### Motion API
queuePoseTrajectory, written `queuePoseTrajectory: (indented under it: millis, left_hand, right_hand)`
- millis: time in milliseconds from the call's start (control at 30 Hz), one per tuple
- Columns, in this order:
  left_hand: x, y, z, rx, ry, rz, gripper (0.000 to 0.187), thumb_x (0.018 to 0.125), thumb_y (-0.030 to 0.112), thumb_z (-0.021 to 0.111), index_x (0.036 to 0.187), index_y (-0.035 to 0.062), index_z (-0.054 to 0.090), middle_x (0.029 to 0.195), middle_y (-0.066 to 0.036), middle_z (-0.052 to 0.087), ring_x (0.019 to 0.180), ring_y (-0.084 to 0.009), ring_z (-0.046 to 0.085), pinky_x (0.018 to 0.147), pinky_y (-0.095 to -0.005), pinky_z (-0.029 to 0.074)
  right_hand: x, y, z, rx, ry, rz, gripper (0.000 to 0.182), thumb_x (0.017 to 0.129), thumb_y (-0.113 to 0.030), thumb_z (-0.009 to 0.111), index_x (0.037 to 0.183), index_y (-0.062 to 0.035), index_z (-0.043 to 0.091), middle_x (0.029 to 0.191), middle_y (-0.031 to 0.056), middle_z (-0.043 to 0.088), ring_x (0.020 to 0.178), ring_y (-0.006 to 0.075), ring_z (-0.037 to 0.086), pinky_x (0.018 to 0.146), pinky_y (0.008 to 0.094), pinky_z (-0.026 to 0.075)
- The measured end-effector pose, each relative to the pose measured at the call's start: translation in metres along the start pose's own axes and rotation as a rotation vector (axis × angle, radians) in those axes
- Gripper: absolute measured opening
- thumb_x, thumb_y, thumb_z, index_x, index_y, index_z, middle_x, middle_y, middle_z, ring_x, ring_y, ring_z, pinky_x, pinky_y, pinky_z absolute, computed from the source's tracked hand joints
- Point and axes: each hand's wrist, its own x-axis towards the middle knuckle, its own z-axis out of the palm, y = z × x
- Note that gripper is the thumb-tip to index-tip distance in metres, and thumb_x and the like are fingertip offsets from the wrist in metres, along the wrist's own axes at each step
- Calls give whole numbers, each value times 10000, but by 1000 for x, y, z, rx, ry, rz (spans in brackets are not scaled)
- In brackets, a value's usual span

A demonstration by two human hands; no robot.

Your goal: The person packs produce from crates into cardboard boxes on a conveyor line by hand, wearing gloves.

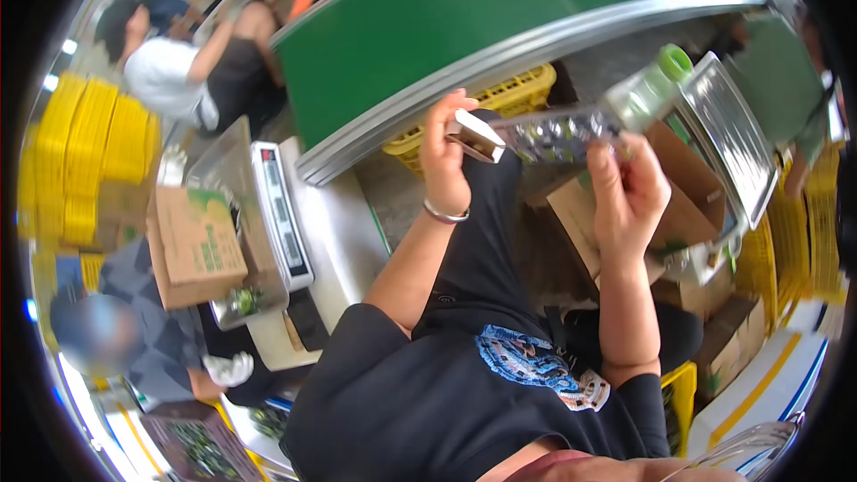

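A long, narrow pack (558, 136) with a dark, shiny, speckled side stretches between my two hands. Its white, box-like end (478, 137) faces the left, with brown cardboard showing inside. My left hand (445, 156), with a bracelet at the wrist, holds that white end between thumb and raised fingers. At the other end, my right hand (628, 196) pinches the pack's lower edge with thumb and bent fingers. Just beyond the right hand is a clear cylinder with a light green ring end (675, 63). Below lies an open cardboard box (576, 219).
A green-topped table (428, 31) with a metal edge runs ahead, with a yellow crate (527, 89) under it. At left stand a scale (278, 214), a cardboard carton (203, 245) and stacked yellow crates (85, 156). A gloved person (147, 330) sits left; others are farther off.
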Motion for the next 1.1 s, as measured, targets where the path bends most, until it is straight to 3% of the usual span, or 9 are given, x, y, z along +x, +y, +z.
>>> queuePoseTrajectory:
  millis: [67, 167, 267, 367, 500, 733, 933, 967, 1100]
  left_hand:
    - [-4, 7, -7, -133, 5, -60, 545, 763, 76, 403, 1303, 3, 415, 1090, -123, 537, 940, -157, 516, 891, -316, 411]
    - [-13, 2, -12, -90, 56, -16, 482, 783, -5, 485, 1264, -8, 444, 1017, -106, 568, 889, -145, 549, 841, -289, 444]
    - [-16, 9, -4, -112, 261, -208, 311, 838, 20, 552, 1147, -16, 535, 963, -66, 594, 861, -119, 566, 787, -269, 473]
    - [-24, -5, -4, 45, 241, -147, 279, 836, 43, 547, 1108, 16, 601, 947, -46, 624, 852, -124, 585, 781, -262, 474]
    - [-18, 6, 0, 165, 139, -18, 246, 916, 102, 539, 1144, 47, 610, 942, -71, 642, 822, -162, 600, 739, -270, 463]
    - [-16, 20, 0, 436, 40, 145, 238, 977, 165, 474, 1103, 27, 621, 886, -63, 665, 761, -160, 597, 683, -275, 466]
    - [-9, 19, -7, 200, 215, -205, 237, 969, 183, 506, 1031, -3, 639, 798, -38, 642, 675, -87, 539, 615, -248, 433]
    - [-8, 21, -7, 126, 243, -275, 243, 967, 184, 512, 1016, -18, 638, 776, -35, 638, 676, -87, 543, 613, -256, 435]
    - [-7, 19, -9, 22, 202, -178, 247, 974, 166, 491, 979, -21, 651, 809, -25, 655, 743, -67, 565, 648, -244, 451]
  right_hand:
    - [-8, 5, 13, -128, -47, -186, 143, 819, -23, 692, 944, 28, 645, 691, -19, 581, 532, 4, 420, 477, 166, 329]
    - [-12, 6, 22, -149, -129, -211, 191, 776, 12, 711, 958, 14, 653, 750, 46, 629, 527, 46, 482, 481, 173, 366]
    - [8, -19, 33, -230, -55, -347, 238, 711, 39, 731, 937, 2, 668, 732, 72, 641, 527, 99, 501, 478, 211, 388]
    - [49, -64, 35, -269, 63, -623, 221, 755, 24, 697, 971, 42, 657, 868, 137, 688, 755, 191, 653, 668, 274, 510]
    - [109, -138, 81, 178, 183, -760, 174, 901, -33, 585, 1032, 59, 651, 861, 28, 658, 609, 1, 446, 503, 149, 311]
    - [132, -164, 134, 162, -77, -887, 226, 884, -113, 650, 1071, 14, 648, 824, 7, 667, 633, 17, 538, 559, 141, 417]
    - [95, -100, 123, -44, -195, -460, 106, 919, -88, 567, 883, 8, 595, 670, 22, 561, 598, 60, 529, 546, 211, 421]
    - [75, -67, 124, -49, -274, -558, 77, 914, -66, 563, 933, 3, 589, 691, 17, 558, 610, 57, 512, 539, 216, 411]
    - [14, 19, 120, 50, -381, -121, 171, 947, -115, 549, 1063, 8, 529, 784, 13, 603, 672, 50, 530, 653, 183, 431]
